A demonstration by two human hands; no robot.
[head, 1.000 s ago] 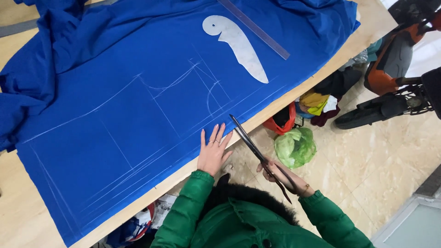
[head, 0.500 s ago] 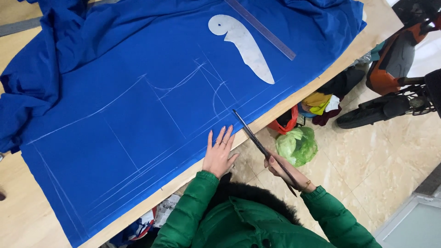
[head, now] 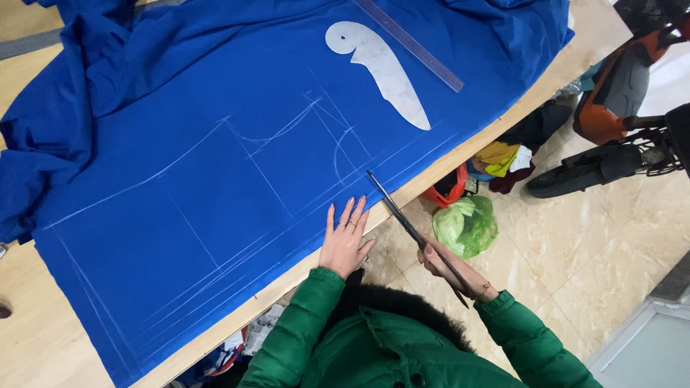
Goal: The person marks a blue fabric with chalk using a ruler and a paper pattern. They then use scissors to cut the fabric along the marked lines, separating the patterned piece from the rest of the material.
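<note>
A large blue cloth (head: 215,165) with white chalk lines covers a wooden table (head: 43,338). My left hand (head: 345,241) lies flat with spread fingers on the cloth's near edge. My right hand (head: 445,269) grips the handles of long dark scissors (head: 402,219), whose blades point up over the table edge onto the cloth. Both my sleeves are green. A white curved pattern template (head: 381,68) and a long clear ruler (head: 410,43) rest on the cloth further away.
Beside the table on the tiled floor sit a green plastic bag (head: 466,224), a red bag (head: 449,188) and a pile of clothes (head: 514,154). An orange and black scooter (head: 618,122) stands at the right. Fabric scraps (head: 223,348) lie under the table.
The view has shifted slightly, so the cloth and template appear lower and further right. My hands and the scissors keep about the same pose at the cloth's edge.
</note>
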